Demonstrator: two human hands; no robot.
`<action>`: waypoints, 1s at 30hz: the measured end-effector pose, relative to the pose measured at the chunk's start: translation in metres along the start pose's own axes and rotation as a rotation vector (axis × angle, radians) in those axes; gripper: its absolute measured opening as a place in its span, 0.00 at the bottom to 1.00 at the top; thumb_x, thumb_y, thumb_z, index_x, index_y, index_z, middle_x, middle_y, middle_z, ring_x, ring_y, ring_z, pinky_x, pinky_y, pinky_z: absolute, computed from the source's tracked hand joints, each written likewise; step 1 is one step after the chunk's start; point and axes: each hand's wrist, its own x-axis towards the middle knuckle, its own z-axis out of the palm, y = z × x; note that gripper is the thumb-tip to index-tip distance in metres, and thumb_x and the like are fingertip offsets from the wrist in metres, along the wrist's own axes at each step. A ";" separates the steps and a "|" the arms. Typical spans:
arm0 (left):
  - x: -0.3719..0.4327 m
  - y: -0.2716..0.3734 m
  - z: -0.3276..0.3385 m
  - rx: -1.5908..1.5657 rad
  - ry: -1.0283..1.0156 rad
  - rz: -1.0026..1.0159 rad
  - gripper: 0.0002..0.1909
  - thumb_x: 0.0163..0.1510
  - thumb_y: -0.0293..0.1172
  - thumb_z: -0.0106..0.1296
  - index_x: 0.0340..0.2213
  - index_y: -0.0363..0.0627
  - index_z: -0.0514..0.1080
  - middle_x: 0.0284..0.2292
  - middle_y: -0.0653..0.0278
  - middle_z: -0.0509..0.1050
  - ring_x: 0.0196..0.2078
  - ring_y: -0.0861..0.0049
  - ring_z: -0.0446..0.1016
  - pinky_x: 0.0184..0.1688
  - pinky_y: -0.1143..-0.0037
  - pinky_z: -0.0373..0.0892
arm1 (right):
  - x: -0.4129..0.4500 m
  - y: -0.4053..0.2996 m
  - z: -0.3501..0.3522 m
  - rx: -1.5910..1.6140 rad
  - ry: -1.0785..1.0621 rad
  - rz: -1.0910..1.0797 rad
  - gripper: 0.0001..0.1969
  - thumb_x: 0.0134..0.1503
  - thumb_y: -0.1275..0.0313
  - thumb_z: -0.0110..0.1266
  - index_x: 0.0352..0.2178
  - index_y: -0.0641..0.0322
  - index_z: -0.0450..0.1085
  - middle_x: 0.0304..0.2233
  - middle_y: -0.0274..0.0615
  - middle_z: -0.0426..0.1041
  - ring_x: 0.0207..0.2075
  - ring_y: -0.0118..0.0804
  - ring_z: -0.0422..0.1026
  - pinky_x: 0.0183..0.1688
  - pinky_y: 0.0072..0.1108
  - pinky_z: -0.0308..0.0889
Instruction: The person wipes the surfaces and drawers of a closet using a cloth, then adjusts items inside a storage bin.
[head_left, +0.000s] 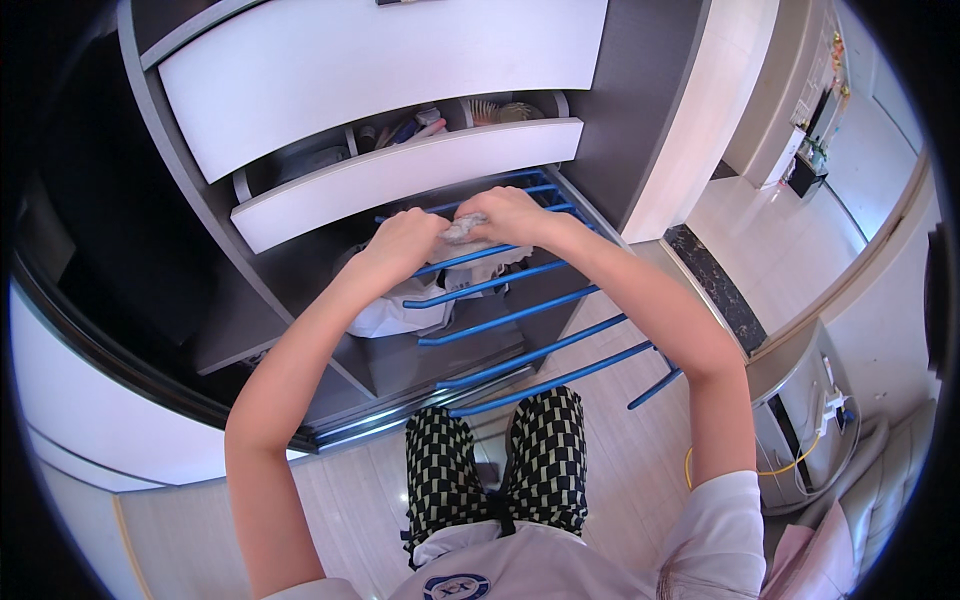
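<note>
A crumpled pale grey cloth (465, 227) is bunched between my two hands, over the back bars of a pull-out wardrobe rack. My left hand (409, 238) pinches its left side. On its right side, the fingers of my right hand (504, 216) are closed on it. The rack has several blue rods (510, 315) that point left from a rail on the right. Below the rods, a white plastic bag (397, 313) lies on the dark wardrobe floor. Pale material shows under the rods near my hands; whether it belongs to the cloth or the bag, I cannot tell.
Behind the rack, a white drawer (420, 169) stands partly open, with a comb (484, 112) and small items inside. A sliding-door track (375, 427) runs before my knees. At right are a doorway threshold (712, 289), a grey cabinet (795, 420) with cables, and a padded bed edge (900, 472).
</note>
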 end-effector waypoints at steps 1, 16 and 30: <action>-0.004 -0.002 -0.003 0.009 -0.011 -0.013 0.10 0.48 0.25 0.52 0.35 0.42 0.76 0.26 0.47 0.75 0.31 0.54 0.75 0.36 0.64 0.70 | 0.002 -0.002 0.004 -0.002 0.001 0.003 0.14 0.45 0.65 0.61 0.36 0.51 0.76 0.31 0.44 0.77 0.36 0.47 0.75 0.40 0.33 0.69; -0.051 -0.022 -0.060 0.070 -0.017 -0.123 0.12 0.45 0.19 0.48 0.34 0.38 0.75 0.31 0.46 0.75 0.36 0.52 0.74 0.40 0.62 0.69 | 0.038 -0.059 0.039 0.285 0.230 -0.142 0.17 0.47 0.64 0.59 0.39 0.58 0.73 0.37 0.50 0.75 0.41 0.50 0.72 0.43 0.35 0.67; 0.045 0.058 -0.059 0.168 0.697 0.121 0.25 0.45 0.20 0.48 0.47 0.50 0.68 0.37 0.61 0.70 0.35 0.62 0.73 0.34 0.69 0.71 | -0.018 -0.012 -0.091 -0.079 0.765 -0.265 0.22 0.44 0.80 0.55 0.42 0.63 0.61 0.39 0.50 0.70 0.44 0.53 0.67 0.47 0.34 0.63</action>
